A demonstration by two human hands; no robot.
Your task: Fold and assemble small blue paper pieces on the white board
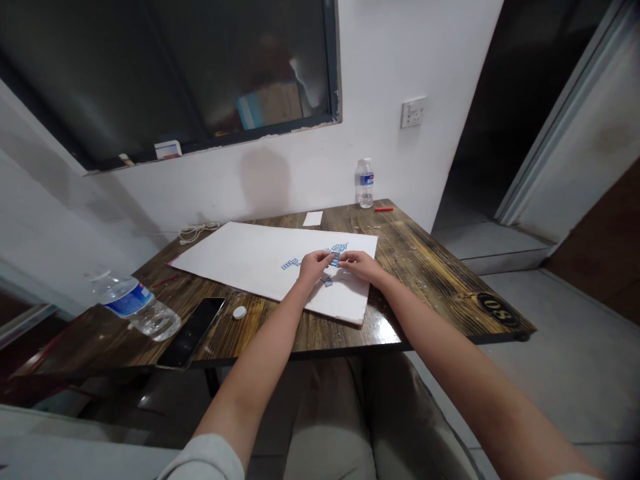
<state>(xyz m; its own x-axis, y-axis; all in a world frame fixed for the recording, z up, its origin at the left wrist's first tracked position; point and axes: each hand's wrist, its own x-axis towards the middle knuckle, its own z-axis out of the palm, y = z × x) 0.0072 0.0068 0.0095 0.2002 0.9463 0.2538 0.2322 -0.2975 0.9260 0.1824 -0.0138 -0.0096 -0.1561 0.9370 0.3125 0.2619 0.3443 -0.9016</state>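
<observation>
With the left hand point(314, 267) and the right hand point(361, 265), I'm pinching narrowly at one small blue-striped piece point(335, 260), fingertips almost meeting around it. That piece is sitting between the hands, over the right-hand part of a white board point(225, 263) that is resting on the wooden table point(430, 280). I'm judging the step in hand to be a fine two-handed adjustment of this piece, and the next move seems to be calling for light, even pressure, with both wrists steady and clear of the loose pieces.

Counting around it, I'm making out three other blue spots on the board: one group point(290, 264) to the left of the hands, one just beyond the fingertips point(341, 247), and one small bit point(328, 283) on the near side. How many separate pieces they are making up, I can't say; they're showing too small.

Elsewhere on the table I'm counting two plastic bottles point(133, 299), one at the left and one near the wall, one black phone point(194, 332), one white cap point(239, 312), one white slip point(313, 218), one pale cable point(197, 231), and one red stick point(384, 209) lying just beside the far bottle.
</observation>
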